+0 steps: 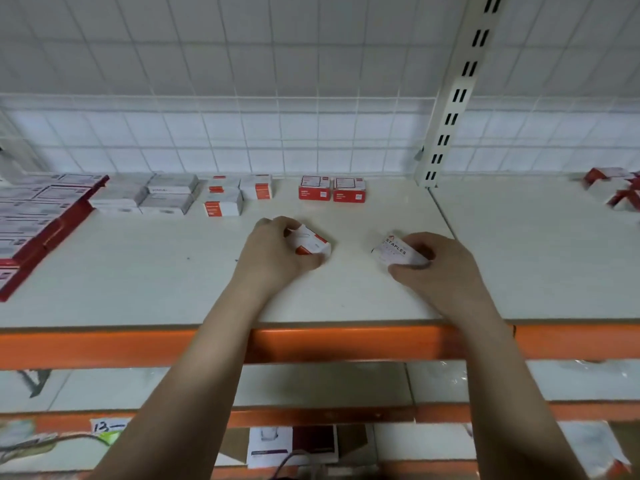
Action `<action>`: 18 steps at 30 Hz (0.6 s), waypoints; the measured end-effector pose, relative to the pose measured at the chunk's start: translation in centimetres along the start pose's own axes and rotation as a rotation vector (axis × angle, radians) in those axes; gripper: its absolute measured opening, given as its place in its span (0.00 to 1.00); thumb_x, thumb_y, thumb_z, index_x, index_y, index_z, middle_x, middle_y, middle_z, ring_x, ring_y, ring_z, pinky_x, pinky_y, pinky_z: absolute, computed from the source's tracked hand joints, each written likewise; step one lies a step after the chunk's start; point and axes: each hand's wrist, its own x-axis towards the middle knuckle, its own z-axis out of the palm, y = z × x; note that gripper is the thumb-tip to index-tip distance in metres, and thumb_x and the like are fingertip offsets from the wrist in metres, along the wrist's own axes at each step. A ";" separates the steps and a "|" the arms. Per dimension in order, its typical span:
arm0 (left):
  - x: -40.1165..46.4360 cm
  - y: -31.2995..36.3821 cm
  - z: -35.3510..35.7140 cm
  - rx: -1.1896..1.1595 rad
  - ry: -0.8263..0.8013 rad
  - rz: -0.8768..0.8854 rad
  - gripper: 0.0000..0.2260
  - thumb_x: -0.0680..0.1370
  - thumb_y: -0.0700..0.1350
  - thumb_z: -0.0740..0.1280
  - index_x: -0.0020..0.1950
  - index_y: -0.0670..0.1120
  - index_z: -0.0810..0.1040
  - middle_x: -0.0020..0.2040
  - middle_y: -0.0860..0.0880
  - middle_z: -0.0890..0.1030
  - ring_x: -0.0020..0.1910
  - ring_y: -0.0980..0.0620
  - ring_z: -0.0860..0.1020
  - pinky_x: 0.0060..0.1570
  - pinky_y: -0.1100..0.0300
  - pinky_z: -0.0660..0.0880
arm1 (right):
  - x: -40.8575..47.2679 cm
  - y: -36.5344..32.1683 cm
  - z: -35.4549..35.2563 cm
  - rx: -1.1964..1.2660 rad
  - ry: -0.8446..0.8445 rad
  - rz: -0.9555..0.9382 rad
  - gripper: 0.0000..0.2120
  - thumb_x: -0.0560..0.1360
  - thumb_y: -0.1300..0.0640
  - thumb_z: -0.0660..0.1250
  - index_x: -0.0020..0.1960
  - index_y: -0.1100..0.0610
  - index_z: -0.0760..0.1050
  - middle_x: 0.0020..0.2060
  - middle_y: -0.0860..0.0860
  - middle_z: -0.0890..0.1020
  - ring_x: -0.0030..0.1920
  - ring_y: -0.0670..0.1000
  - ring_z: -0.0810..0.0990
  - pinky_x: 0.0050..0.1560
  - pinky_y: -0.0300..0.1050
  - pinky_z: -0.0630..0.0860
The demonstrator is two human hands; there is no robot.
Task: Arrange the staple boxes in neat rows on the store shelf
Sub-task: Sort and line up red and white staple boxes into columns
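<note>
Both hands on the white shelf (346, 292), each w/ one staple box. Landmark = the pair of red-front boxes (331, 189) standing side by side at the back, just left of the slotted upright (450, 109).

Left hand (277, 252): fingers curled round a small red/white box (310, 242), gripping it from its left side; box tilted, looks low on or just off the shelf, can't tell which. It sits in front of the pair, slightly left, clear gap between.

Right hand (433, 261): fingers and thumb wrapped on a white box marked STAPLES (394, 251), label up, skewed. It's in front of the pair and to the right, well apart from the left-hand box.

Other stock: two short stacks w/ red labels (239, 195) left of the pair, grey/white boxes (152, 197) further left, big red-edged packs (45, 216) far left. Loose red/white boxes (616, 188) far right of the pair, past the upright.

Step in hand, my read: bring both boxes back to extend the row at the pair.

How to do it well:
- square each box first, so front faces match the pair
- slide rather than drop, keep the base flat
- set them flush beside or right in front of the pair, edges touching, no gaps
- right-hand box needs turning, label faces up now
- don't nudge the pair when pushing in; light boxes, prob. skid easily
</note>
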 end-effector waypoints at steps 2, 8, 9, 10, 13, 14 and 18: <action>-0.1 -0.5 -0.5 -0.014 0.000 0.008 0.30 0.65 0.54 0.76 0.65 0.49 0.71 0.58 0.48 0.72 0.46 0.54 0.73 0.48 0.65 0.68 | -0.2 -0.7 0.5 -0.018 0.000 0.009 0.12 0.68 0.59 0.72 0.51 0.51 0.78 0.45 0.45 0.79 0.47 0.45 0.75 0.36 0.20 0.66; -0.2 -1.4 -2.5 0.050 -0.155 0.099 0.31 0.64 0.56 0.76 0.66 0.60 0.70 0.51 0.51 0.67 0.53 0.53 0.70 0.53 0.65 0.64 | -0.1 -1.9 1.1 -0.050 -0.026 -0.014 0.11 0.67 0.59 0.72 0.48 0.50 0.77 0.43 0.44 0.79 0.46 0.46 0.76 0.36 0.22 0.67; 0.0 -1.5 -3.0 0.103 -0.214 0.115 0.31 0.64 0.55 0.76 0.66 0.60 0.71 0.51 0.51 0.67 0.55 0.52 0.69 0.54 0.63 0.64 | 0.0 -1.9 1.0 -0.060 -0.036 -0.016 0.11 0.67 0.59 0.72 0.48 0.50 0.77 0.42 0.44 0.79 0.45 0.46 0.76 0.36 0.23 0.67; 0.4 -1.7 -3.5 0.165 -0.257 0.132 0.32 0.64 0.53 0.77 0.66 0.60 0.71 0.51 0.51 0.67 0.58 0.51 0.68 0.55 0.62 0.64 | 0.1 -2.0 1.0 -0.065 -0.044 -0.015 0.11 0.67 0.59 0.72 0.47 0.49 0.76 0.42 0.44 0.78 0.44 0.45 0.75 0.35 0.23 0.67; 1.8 -1.9 -4.0 0.304 -0.276 0.211 0.28 0.66 0.50 0.76 0.64 0.59 0.73 0.54 0.52 0.67 0.62 0.51 0.64 0.60 0.56 0.65 | 0.4 -2.0 1.1 -0.060 -0.062 -0.012 0.11 0.67 0.59 0.72 0.47 0.49 0.76 0.42 0.44 0.78 0.44 0.45 0.75 0.35 0.24 0.67; 2.3 -1.8 -3.9 0.347 -0.263 0.261 0.26 0.66 0.50 0.76 0.63 0.57 0.75 0.55 0.52 0.69 0.63 0.52 0.64 0.61 0.56 0.65 | 0.4 -1.9 1.1 -0.059 -0.067 -0.010 0.11 0.67 0.59 0.72 0.47 0.50 0.77 0.42 0.44 0.78 0.44 0.45 0.75 0.34 0.24 0.67; 3.7 -1.7 -3.7 0.430 -0.144 0.315 0.24 0.64 0.51 0.77 0.59 0.52 0.77 0.58 0.53 0.74 0.60 0.51 0.70 0.57 0.56 0.68 | 0.5 -1.7 1.2 -0.036 -0.077 -0.024 0.10 0.67 0.59 0.72 0.46 0.50 0.77 0.42 0.45 0.80 0.43 0.45 0.77 0.35 0.27 0.67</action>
